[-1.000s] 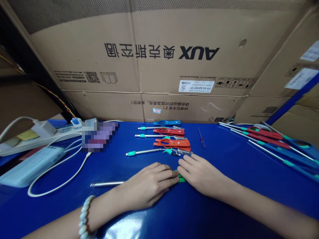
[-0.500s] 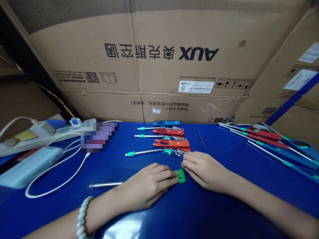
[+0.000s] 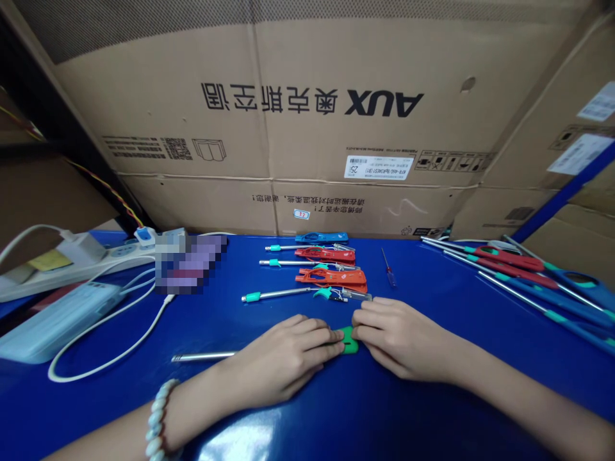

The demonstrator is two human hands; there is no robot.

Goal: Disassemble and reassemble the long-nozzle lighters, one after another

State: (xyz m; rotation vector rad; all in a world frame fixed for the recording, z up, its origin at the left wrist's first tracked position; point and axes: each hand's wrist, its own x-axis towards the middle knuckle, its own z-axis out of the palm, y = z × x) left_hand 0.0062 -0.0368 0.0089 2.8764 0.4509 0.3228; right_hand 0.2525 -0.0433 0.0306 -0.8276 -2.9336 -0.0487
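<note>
My left hand point(image 3: 293, 358) is closed over a green lighter casing point(image 3: 350, 344), which lies low on the blue table with only its right end showing. Curled fingers of my right hand point(image 3: 398, 336) touch that exposed end; their tips are hidden. A metal lighter tube point(image 3: 202, 356) sticks out to the left from beneath my left hand. Just beyond my hands lie an orange lighter casing point(image 3: 331, 279), a red one point(image 3: 331, 256) and a blue one point(image 3: 321, 237), each with a metal tube, such as this one with a teal piece point(image 3: 276, 295). A clear part point(image 3: 356, 295) sits near my right fingertips.
A small screwdriver point(image 3: 388, 267) lies behind my right hand. Several long lighters point(image 3: 523, 272) are piled at the right. To the left are a light-blue power bank point(image 3: 62, 323), white cables and a power strip point(image 3: 110, 256). A large cardboard box point(image 3: 288, 147) walls off the back.
My right hand has shifted slightly right and down, so its fingers now meet the end of the green casing. More of the clear part shows. My left hand stays put.
</note>
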